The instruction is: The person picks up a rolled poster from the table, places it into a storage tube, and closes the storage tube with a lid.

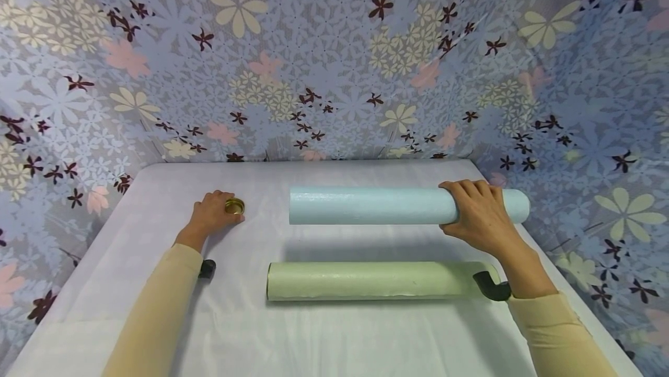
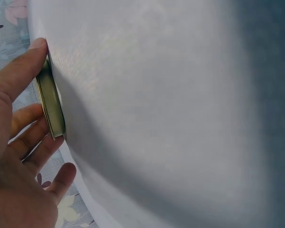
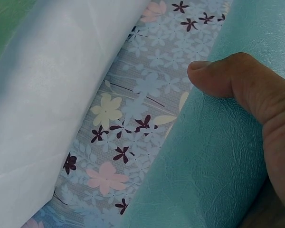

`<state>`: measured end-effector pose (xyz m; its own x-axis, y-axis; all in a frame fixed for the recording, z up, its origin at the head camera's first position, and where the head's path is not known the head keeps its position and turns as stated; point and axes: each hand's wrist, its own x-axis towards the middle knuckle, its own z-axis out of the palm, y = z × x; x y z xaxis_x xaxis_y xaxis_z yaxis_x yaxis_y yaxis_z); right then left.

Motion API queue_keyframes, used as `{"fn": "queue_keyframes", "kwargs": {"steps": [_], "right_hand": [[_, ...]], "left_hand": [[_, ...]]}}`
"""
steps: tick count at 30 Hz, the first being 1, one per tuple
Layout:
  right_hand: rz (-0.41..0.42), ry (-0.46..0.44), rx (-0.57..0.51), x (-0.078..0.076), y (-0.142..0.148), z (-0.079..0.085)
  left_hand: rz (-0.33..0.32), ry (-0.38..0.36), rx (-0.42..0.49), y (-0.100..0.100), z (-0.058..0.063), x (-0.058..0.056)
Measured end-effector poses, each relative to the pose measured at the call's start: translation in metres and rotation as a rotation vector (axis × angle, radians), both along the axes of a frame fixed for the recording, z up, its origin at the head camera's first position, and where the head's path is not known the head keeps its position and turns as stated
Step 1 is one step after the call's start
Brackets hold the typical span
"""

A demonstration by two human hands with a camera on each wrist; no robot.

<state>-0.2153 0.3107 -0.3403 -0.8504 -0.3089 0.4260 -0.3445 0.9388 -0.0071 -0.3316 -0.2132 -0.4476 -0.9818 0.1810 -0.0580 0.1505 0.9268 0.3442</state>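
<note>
My left hand (image 1: 214, 212) pinches a shallow, round, gold-coloured metal lid (image 1: 234, 207) at the left of the table. In the left wrist view the lid (image 2: 50, 99) is edge-on, with the thumb at one end and fingertips against its far side. My right hand (image 1: 481, 214) grips a long light-blue tube (image 1: 366, 205) near its right end, thumb on the near side. The tube is level above the table and casts a shadow below. Its leathery wrinkled surface (image 3: 194, 156) shows in the right wrist view. A pale-green tube (image 1: 376, 281) lies nearer me, parallel to the blue one.
A white cloth (image 1: 324, 336) covers the table. Flower-patterned fabric (image 1: 324, 63) stands behind it and along both sides. Small black devices hang at the left wrist (image 1: 207, 269) and the right wrist (image 1: 491, 286), the latter overlapping the green tube's right end.
</note>
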Motion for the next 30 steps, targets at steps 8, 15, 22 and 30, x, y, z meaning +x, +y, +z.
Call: {"fn": "queue_keyframes", "kwargs": {"steps": [8, 15, 22, 30], "right_hand": [[-0.007, -0.009, 0.006, -0.001, -0.002, -0.001], [-0.013, -0.02, 0.008, 0.0, -0.002, 0.0], [-0.012, -0.016, 0.004, 0.0, -0.001, -0.001], [-0.012, -0.001, -0.003, 0.001, 0.002, -0.002]], "left_hand": [[0.009, 0.009, 0.005, -0.003, 0.004, 0.006], [-0.006, 0.023, 0.014, -0.002, 0.014, 0.011], [-0.015, 0.05, 0.023, 0.0, 0.021, 0.016], [-0.014, 0.085, 0.087, 0.006, 0.031, 0.027]]}}
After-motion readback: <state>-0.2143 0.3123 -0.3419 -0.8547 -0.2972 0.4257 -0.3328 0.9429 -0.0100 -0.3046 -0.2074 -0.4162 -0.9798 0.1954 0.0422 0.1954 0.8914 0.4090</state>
